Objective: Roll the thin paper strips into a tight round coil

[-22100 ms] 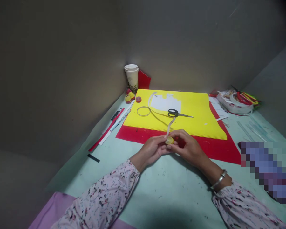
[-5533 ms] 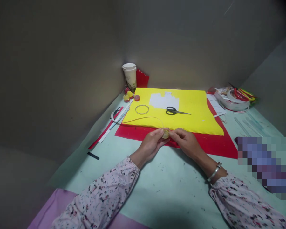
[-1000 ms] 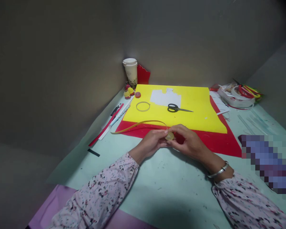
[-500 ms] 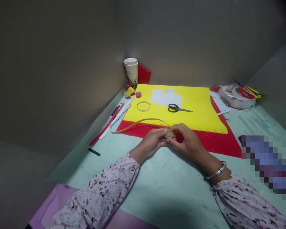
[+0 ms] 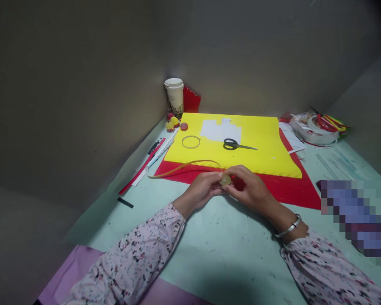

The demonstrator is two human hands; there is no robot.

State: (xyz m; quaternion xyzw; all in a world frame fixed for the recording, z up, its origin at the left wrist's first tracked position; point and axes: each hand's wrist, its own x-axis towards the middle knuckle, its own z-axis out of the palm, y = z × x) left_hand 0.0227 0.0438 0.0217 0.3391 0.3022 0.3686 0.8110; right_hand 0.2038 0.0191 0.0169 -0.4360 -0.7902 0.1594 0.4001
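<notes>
Between my two hands is a small round coil (image 5: 225, 180) of yellow corrugated paper strip. My left hand (image 5: 203, 186) pinches its left side, thumb on top. The fingertips and thumb of my right hand (image 5: 249, 188) curve around its right edge. From the top of the coil a loose paper strip (image 5: 184, 164) arches away to the left and bends back near the white strips. Scissors (image 5: 238, 145) with black handles lie beyond my hands, beside a thin ring of strip (image 5: 191, 142).
Yellow corrugated sheets (image 5: 260, 131) lie on a red sheet (image 5: 292, 194). A lidded paper cup (image 5: 175, 97) stands at the back, near small red-and-yellow pieces (image 5: 170, 126). Red strips (image 5: 142, 165) lie left. A full plastic container (image 5: 314, 133) and a pixelated object (image 5: 355, 216) are right.
The loose strip's arch has sunk slightly. Both hands keep nearly the same grip and place around the coil.
</notes>
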